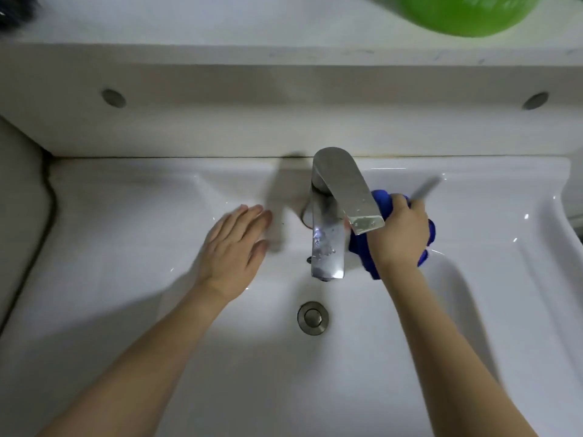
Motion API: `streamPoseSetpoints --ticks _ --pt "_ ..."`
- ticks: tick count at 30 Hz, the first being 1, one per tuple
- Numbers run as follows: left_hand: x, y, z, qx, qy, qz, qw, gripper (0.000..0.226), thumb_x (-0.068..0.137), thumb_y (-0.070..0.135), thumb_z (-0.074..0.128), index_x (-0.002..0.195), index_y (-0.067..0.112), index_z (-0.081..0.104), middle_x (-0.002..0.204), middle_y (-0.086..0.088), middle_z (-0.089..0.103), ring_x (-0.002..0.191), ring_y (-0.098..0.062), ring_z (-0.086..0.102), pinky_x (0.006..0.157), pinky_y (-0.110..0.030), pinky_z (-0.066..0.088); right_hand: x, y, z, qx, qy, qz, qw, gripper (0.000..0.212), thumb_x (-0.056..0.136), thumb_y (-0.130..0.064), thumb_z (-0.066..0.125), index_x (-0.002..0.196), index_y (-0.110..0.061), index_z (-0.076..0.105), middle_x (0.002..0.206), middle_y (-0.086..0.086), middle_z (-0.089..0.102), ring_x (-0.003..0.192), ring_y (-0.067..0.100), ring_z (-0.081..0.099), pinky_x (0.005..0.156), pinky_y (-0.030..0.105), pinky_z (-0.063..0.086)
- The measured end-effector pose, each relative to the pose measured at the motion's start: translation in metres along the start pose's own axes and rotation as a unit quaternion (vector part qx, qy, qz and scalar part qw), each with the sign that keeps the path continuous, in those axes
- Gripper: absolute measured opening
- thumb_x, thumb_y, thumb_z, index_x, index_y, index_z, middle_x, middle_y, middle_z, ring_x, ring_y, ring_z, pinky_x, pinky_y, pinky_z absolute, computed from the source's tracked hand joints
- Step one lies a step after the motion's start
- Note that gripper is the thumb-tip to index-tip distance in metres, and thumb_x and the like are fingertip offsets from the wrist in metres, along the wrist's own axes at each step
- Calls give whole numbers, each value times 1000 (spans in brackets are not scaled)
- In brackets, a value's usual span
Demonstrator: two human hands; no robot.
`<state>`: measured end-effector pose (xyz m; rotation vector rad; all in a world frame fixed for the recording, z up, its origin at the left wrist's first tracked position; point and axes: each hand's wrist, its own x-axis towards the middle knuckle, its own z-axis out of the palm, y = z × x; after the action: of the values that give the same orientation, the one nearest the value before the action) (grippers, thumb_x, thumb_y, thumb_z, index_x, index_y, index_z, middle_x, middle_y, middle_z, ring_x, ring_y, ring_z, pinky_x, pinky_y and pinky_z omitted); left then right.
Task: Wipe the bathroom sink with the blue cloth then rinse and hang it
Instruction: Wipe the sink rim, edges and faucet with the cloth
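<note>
Step in hand: wiping, judged to be at the deck beside the tap base; rinsing and hanging not yet done
Right hand: closed around the bunched blue cloth, pressing it on the sink ledge just right of the tap
Blue cloth: wadded under the palm, edges showing above and below the fist, touching the tap body
Left hand: flat, fingers spread and holding nothing, resting on the ledge left of the tap
Tap: lever angled toward the right hand; no water seen running
Technique: keep the cloth flat against the porcelain; work round the tap base, then down the bowl toward the drain
Caution: avoid knocking the lever with the knuckles
Unclear: the blurred grey streak at the far right ledge cannot be identified
</note>
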<state>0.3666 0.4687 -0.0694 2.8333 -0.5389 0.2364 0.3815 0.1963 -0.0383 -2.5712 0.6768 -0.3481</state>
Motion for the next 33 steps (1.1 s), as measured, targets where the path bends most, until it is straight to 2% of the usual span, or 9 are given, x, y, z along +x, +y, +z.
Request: streamPoseSetpoints --ticks 4,6,10,13,15,19,25,30,33 --pt "-2 -7 12 31 24 14 999 46 101 34 36 144 22 47 149 2 49 142 -22 39 116 -35 27 -23 -9 5 74 -42 -151 985 24 87 -30 68 104 -13 68 104 9 63 86 29 59 62 30 41" --pt "-1 -8 11 36 22 16 999 46 101 35 36 145 23 45 149 3 49 142 -21 38 115 -34 27 -21 10 -8 38 -82 -217 972 24 87 -34 68 106 -19 68 102 3 63 86 24 59 62 28 39" --pt "-2 -7 11 33 15 15 999 47 101 35 36 145 22 44 150 3 48 142 -21 38 115 -35 27 2 58 -28 -39 -22 -121 992 31 90 -33 62 112 -11 67 113 12 60 94 36 59 66 32 41" --pt "-2 -10 13 31 21 20 999 47 101 35 37 146 22 42 150 3 47 143 -21 36 116 -36 28 6 23 -8 -16 -15 -66 998 35 91 -27 63 115 -2 65 116 21 58 96 41 57 73 39 45" --pt "-1 -12 15 34 22 31 999 48 101 35 37 147 22 41 150 2 46 143 -22 36 116 -36 27 -3 -8 0 37 -51 -86 994 34 89 -29 64 113 -6 66 117 16 59 97 35 58 77 38 48" --pt "-1 -14 15 34 22 29 999 48 101 36 37 147 22 41 150 1 47 143 -22 36 115 -36 28 -44 15 -14 64 -121 -207 969 30 85 -32 70 113 -20 67 110 -2 62 96 19 58 60 28 43" --pt "-1 -13 17 43 25 30 998 48 101 36 35 146 20 43 149 0 48 141 -24 37 114 -37 28 16 20 -9 17 -32 -43 998 33 89 -34 61 110 -8 68 114 11 61 99 33 59 75 34 43" --pt "-1 -12 13 34 7 24 999 49 100 37 35 145 20 44 149 0 48 142 -23 35 114 -37 28 -36 0 0 83 -118 -192 971 29 88 -34 65 108 -14 68 110 4 64 97 26 58 69 28 40" --pt "-1 -13 14 33 6 26 999 49 101 37 34 146 20 44 149 0 48 142 -23 35 116 -36 25 -26 47 -23 40 -76 -149 985 33 87 -32 69 117 -18 67 116 1 63 103 25 58 74 28 42"
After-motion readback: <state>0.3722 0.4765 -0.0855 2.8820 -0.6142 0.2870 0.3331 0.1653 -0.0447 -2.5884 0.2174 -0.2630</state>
